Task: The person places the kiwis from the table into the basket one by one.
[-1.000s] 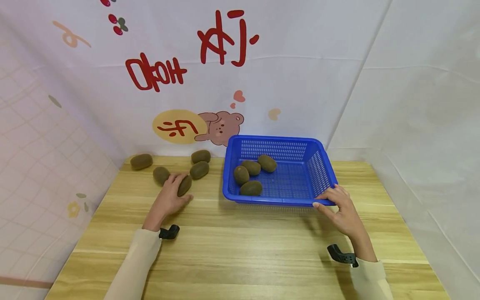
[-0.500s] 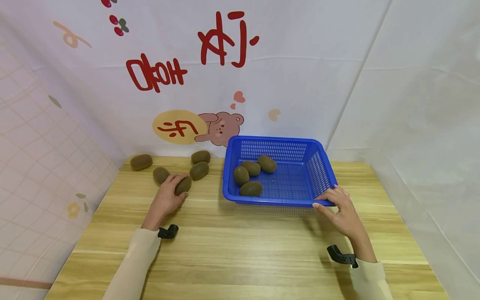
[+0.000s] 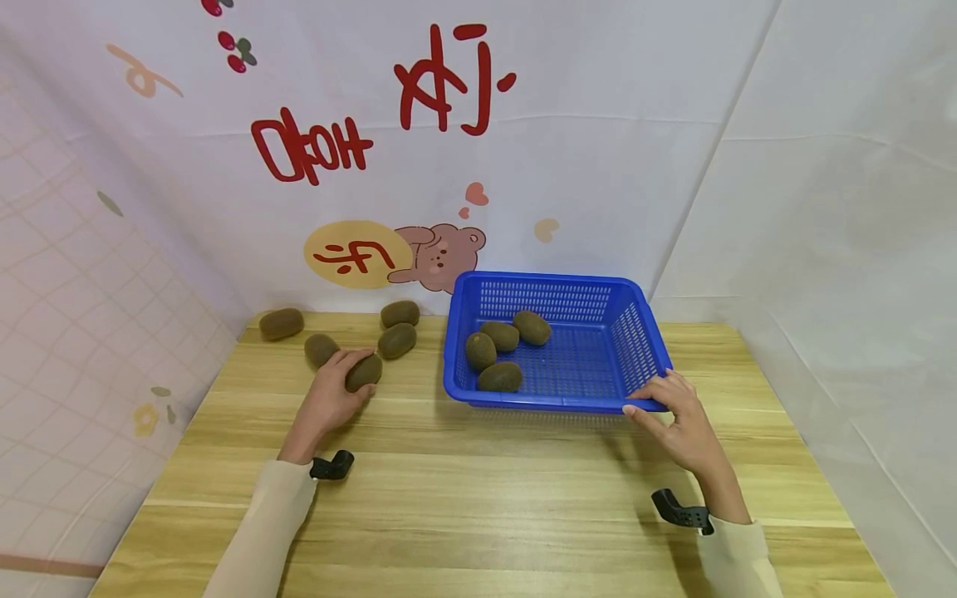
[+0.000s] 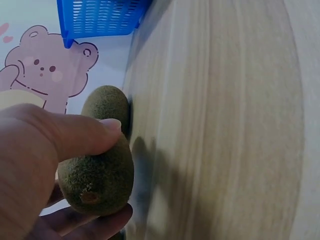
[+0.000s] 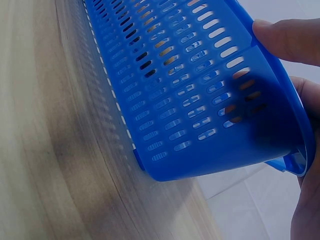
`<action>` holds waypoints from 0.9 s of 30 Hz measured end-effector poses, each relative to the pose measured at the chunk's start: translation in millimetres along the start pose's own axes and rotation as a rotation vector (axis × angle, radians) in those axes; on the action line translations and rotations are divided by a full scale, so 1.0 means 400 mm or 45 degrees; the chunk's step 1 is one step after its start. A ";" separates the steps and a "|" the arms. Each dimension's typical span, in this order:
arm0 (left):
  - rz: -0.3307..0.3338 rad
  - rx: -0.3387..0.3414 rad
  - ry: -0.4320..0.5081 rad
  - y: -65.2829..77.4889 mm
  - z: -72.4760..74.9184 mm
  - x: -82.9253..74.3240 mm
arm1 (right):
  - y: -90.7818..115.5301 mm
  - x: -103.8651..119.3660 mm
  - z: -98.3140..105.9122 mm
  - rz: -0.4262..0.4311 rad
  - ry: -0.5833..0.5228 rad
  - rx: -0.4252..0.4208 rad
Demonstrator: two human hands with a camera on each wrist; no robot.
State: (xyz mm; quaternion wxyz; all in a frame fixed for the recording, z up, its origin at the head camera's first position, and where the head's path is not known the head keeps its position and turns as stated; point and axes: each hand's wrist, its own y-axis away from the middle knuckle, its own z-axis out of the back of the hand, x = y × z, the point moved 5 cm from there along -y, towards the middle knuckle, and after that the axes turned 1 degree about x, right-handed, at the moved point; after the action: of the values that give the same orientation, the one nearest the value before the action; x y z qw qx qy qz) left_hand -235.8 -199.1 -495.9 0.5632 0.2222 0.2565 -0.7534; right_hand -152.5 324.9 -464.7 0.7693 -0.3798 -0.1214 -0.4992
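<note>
My left hand (image 3: 334, 396) grips a brown kiwi (image 3: 364, 373) on the left side of the table, thumb on one side and fingers on the other. In the left wrist view the same kiwi (image 4: 97, 182) shows its stem end, and a second kiwi (image 4: 106, 104) sits just behind it. At the right, my right hand (image 3: 679, 422) holds the near right corner of a blue plastic basket (image 3: 553, 402), thumb outside and fingers over the rim. Several kiwis, one of them a round-ended kiwi (image 3: 481, 351), lie in the left part of the basket.
Other kiwis lie on the wooden table (image 3: 478, 515): one kiwi (image 3: 281, 324) at the far left, another kiwi (image 3: 321, 350) beside my left hand, and two toward the basket, the nearer kiwi (image 3: 397, 340) among them. A printed white cloth (image 3: 598, 166) hangs behind the table.
My left thumb has drawn in against the kiwi, which has turned and shifted slightly left. The right hand and the basket have stayed in place.
</note>
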 end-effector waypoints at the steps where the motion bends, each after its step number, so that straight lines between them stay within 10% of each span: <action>1: -0.002 -0.002 0.009 0.000 0.001 -0.001 | 0.000 0.001 0.000 0.001 0.001 0.000; 27: -0.018 -0.088 0.274 -0.010 0.032 -0.057 | 0.000 -0.002 -0.001 -0.005 -0.009 0.004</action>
State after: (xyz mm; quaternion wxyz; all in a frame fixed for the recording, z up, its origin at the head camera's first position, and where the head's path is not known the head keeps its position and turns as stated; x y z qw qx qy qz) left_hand -234.1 -189.5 -471.3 0.5344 0.2804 0.3428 -0.7199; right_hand -152.9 325.2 -465.6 0.7684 -0.3802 -0.1254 -0.4992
